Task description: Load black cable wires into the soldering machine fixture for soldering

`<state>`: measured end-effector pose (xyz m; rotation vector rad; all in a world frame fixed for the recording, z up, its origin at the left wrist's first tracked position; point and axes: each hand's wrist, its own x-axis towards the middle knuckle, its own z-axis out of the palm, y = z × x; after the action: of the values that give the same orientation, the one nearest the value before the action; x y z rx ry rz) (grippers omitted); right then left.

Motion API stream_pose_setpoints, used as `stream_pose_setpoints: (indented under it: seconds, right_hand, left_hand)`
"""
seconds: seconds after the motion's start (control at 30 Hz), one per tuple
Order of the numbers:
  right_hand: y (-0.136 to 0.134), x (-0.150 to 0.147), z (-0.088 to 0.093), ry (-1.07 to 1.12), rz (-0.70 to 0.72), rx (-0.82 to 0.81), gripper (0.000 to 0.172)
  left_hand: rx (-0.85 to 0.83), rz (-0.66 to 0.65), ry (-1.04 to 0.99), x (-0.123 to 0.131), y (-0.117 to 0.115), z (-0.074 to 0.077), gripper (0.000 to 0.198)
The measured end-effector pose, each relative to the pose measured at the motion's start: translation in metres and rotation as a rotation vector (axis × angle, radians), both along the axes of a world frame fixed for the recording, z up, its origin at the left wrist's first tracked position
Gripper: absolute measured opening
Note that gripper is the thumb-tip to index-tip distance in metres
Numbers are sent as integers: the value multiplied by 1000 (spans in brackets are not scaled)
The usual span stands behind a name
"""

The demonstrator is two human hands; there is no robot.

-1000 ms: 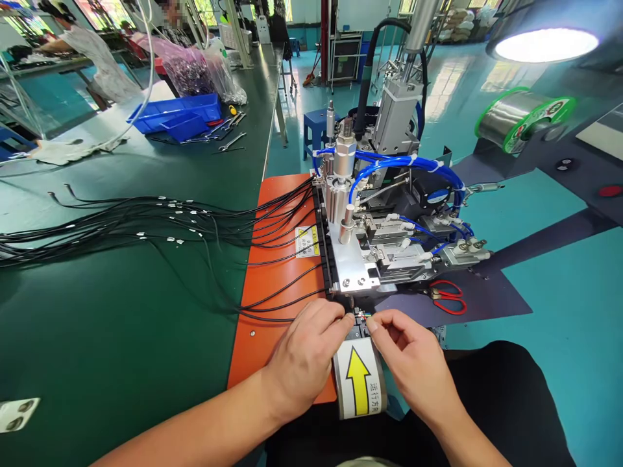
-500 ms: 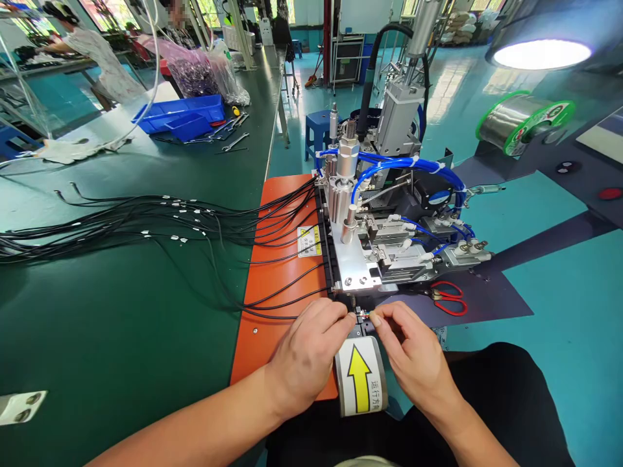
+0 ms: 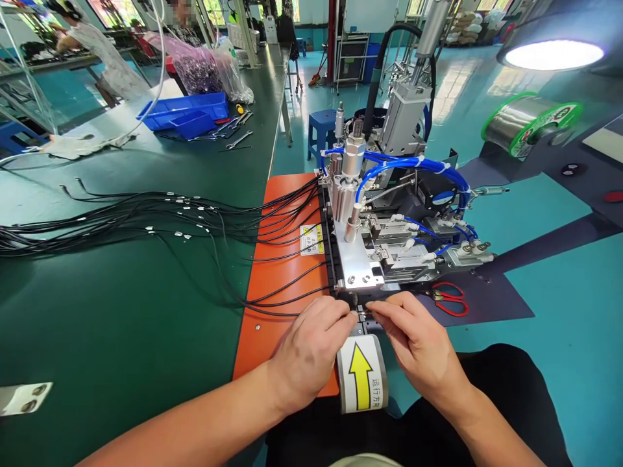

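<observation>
My left hand (image 3: 314, 347) is closed around the end of a black cable (image 3: 275, 314), which comes in from the left over the orange plate. Its fingertips rest at a small metal fixture (image 3: 361, 316) on the front of a bench machine (image 3: 360, 259). From the other side, my right hand (image 3: 426, 344) reaches to the same fixture with its fingers drawn together. Whatever sits between those fingertips is too small and hidden to make out. Just below both hands is a curved guard (image 3: 361, 373) with a yellow arrow label.
More black cables (image 3: 185, 211) with white tags lie across the green table (image 3: 146, 344) and orange plate (image 3: 272, 259). Red-handled scissors (image 3: 450, 299) lie right of the machine. A solder wire spool (image 3: 530, 123), lamp (image 3: 555, 52), blue bins (image 3: 187, 113) and wrenches (image 3: 239, 139) are farther off. People sit behind.
My right fingertips have shifted slightly up and back at the fixture, and the hand is turned more palm-down. My left hand keeps its grip on the cable. The view has shifted slightly.
</observation>
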<state>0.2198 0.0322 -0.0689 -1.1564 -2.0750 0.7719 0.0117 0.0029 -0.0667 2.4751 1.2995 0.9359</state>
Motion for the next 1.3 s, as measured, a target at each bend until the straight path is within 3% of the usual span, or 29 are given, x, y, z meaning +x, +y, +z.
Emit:
stream_pose_setpoints:
  seconds: [0.3, 0.67, 1.03, 1.3]
  right_hand:
    - [-2, -5, 0, 73, -90, -96, 18]
    - [3, -10, 3, 83, -136, -352, 20]
    - [8, -11, 5, 190, -133, -728, 29]
    - [22, -8, 8, 372, -2, -1011, 28]
  left_hand:
    - [3, 10, 18, 0, 0, 1, 19]
    - [-21, 11, 12, 0, 0, -1, 20]
    - [-20, 54, 75, -9, -3, 8, 20]
    - [-134, 95, 103, -22, -2, 18, 19]
